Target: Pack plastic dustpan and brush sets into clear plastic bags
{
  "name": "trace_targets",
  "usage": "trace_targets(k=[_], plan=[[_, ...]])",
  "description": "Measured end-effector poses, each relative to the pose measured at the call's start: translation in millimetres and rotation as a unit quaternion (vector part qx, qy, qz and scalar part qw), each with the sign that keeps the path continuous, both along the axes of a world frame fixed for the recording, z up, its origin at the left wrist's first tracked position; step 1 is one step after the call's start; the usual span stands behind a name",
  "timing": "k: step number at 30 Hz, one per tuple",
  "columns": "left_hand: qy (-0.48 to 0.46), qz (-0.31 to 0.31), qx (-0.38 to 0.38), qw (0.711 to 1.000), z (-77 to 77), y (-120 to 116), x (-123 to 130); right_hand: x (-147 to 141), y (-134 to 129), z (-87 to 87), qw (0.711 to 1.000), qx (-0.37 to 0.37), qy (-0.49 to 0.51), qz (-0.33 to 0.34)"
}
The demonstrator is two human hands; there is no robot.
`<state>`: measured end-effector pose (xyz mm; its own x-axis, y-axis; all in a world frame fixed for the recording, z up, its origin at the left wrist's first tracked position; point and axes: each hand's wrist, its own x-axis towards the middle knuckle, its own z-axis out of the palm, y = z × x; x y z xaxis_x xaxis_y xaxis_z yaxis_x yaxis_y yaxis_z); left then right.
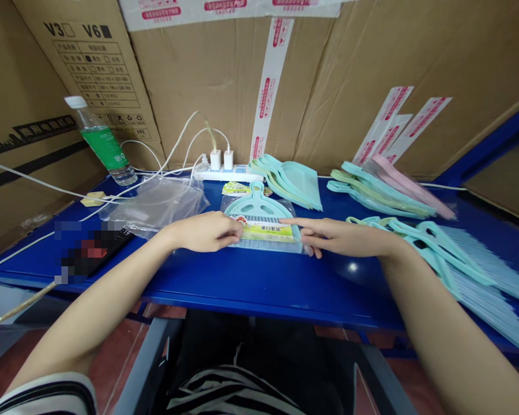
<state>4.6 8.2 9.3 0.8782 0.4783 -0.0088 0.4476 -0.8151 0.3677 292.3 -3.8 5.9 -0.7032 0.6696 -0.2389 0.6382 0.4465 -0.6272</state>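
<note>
A light-blue dustpan and brush set (254,208) lies flat on the blue table in a clear plastic bag, its handle pointing away from me. A yellow-green printed card (270,230) lies across it. At the bag's left edge, my left hand (205,231) is closed, with thumb and fingertips pinched at the card's left end. My right hand (335,235) has its index finger stretched along the card's top right, while the thumb and other fingers curl at the bag's right edge. More printed cards (241,189) lie just behind the set.
Dustpans (300,180) are stacked behind, and bagged dustpans (384,187) lie farther right. Brushes (471,265) with pale-blue bristles fill the right side. Clear bags (160,202), a bottle (104,144), a power strip (225,171) with cables and a blurred dark object (95,251) are leftward.
</note>
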Motion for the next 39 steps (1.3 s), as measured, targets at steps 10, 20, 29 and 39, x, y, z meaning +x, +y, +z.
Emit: trace_targets(k=[10,20,29,39], plan=[[0.002,0.018,0.015,1.0,-0.6,0.8,-1.3,-0.5,-1.4,1.0,1.0,-0.009,-0.014,-0.008],[0.02,0.046,0.033,0.998,-5.4,1.5,-1.1,-1.6,0.2,0.1,1.0,-0.012,-0.013,-0.013],[0.015,0.042,0.023,0.999,-5.1,1.1,0.1,-0.7,-0.7,-0.1,1.0,-0.005,-0.014,-0.012],[0.023,0.053,0.047,0.997,-4.6,0.1,0.2,0.6,0.6,-2.7,1.0,0.002,0.012,0.005]])
